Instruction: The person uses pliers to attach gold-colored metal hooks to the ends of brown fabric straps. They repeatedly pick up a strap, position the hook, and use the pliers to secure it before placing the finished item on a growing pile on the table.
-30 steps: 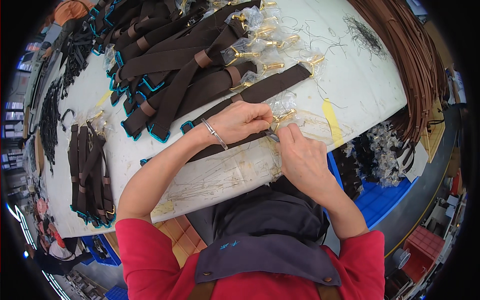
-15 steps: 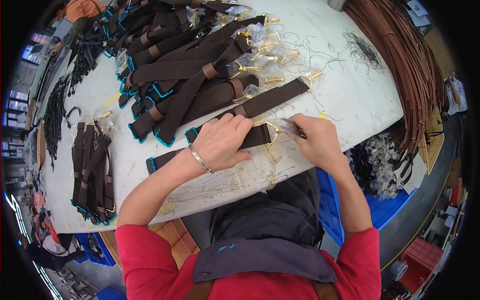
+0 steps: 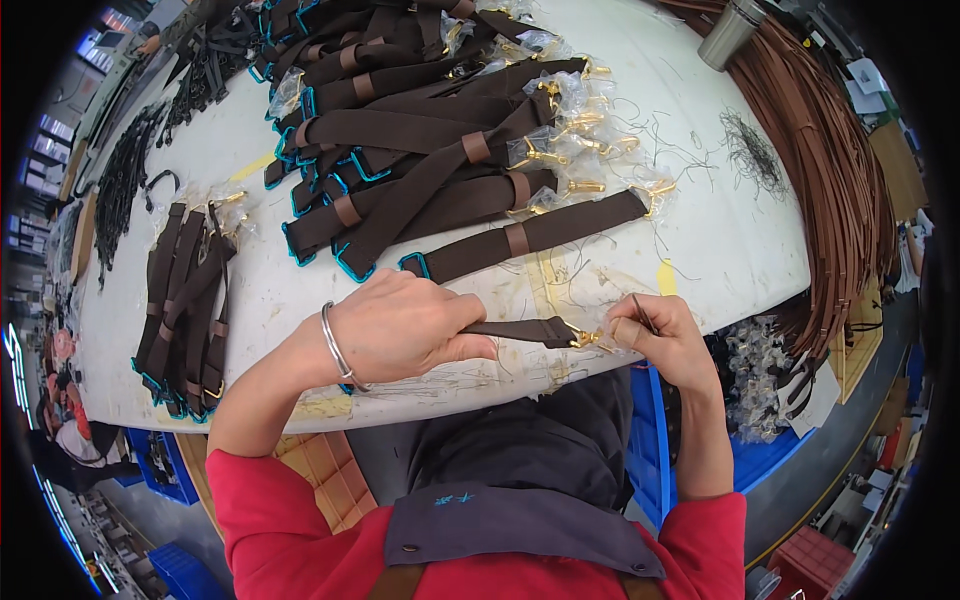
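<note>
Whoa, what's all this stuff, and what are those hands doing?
A person is working on a dark brown strap at a table. The left hand grips it, and the right hand is at the gold clasp on its end, also holding a thin dark thing too small to make out. More straps lie in a big pile beyond the hands, with a smaller bunch to the left.

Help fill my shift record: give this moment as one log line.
left hand: grips brown strap | right hand: at gold clasp, holding thin dark object | strap pile: on table
</note>
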The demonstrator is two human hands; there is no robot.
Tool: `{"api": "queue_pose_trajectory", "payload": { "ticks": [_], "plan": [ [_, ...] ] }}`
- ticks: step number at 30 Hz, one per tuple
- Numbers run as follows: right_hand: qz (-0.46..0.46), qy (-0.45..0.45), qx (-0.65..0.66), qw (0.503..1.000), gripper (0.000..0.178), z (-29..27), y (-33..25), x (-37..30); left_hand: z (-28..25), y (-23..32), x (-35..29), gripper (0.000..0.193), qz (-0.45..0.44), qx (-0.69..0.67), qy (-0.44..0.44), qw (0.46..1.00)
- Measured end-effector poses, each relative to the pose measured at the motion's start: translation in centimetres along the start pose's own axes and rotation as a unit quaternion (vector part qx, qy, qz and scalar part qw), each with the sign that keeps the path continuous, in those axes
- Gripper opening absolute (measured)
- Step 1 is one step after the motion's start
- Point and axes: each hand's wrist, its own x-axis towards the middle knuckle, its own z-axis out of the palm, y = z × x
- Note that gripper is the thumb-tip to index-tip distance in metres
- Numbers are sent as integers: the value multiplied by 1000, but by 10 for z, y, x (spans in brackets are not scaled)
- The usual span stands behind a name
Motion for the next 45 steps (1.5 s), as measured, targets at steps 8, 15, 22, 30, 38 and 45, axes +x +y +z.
{"api": "queue_pose_trajectory", "payload": {
  "ticks": [8,15,22,30,38,45],
  "plan": [
    [-20,90,-373,923,17,21,-29,27,84,-16,-5,49,-29,205,115,972],
    [-102,33,-504,857,22,22,6,67,95,-23,0,55,21,268,156,950],
    [-66,365,-565,737,13,-120,43,63,63,-17,27,46,81,246,263,929],
    [-100,310,-547,771,23,-86,46,71,73,-35,82,35,6,331,251,910],
    [-124,83,-453,879,43,-48,-3,57,20,-64,30,29,-160,-308,37,937],
    [-17,-76,-338,938,20,-52,1,74,48,-25,39,29,-7,271,254,928]
  ]
}}
